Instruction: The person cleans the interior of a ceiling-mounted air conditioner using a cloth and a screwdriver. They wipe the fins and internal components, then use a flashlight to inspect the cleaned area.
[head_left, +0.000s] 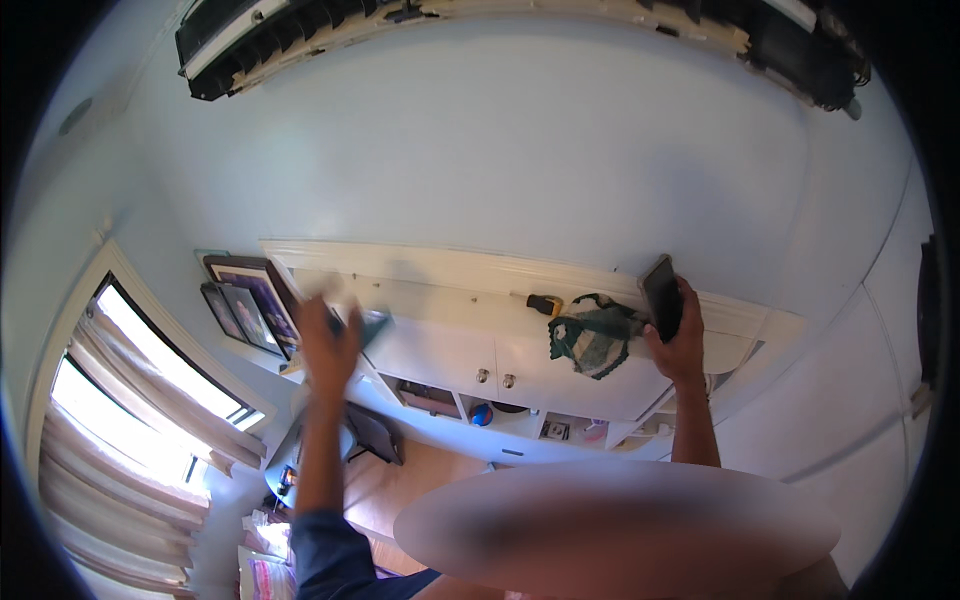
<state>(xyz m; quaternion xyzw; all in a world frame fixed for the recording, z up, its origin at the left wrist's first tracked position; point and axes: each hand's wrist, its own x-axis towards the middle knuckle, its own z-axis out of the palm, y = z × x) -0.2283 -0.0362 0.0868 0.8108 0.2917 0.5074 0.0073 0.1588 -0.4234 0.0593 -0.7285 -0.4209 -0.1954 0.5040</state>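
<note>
Though tilted, phone [660, 296] in right hand [683, 340]

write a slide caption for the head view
Right hand holding a dark phone beside a patterned cloth and small tool on a white cabinet; left hand blurred.

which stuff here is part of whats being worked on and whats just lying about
Likely in use:
dark phone-like slab, in the right hand
black-and-yellow tool, on the white cabinet
green-and-white cloth beside it
left hand is blurred, its hold unclear
open-looking wall unit overhead, perhaps

Probably just lying about:
framed pictures
blue ball
</note>
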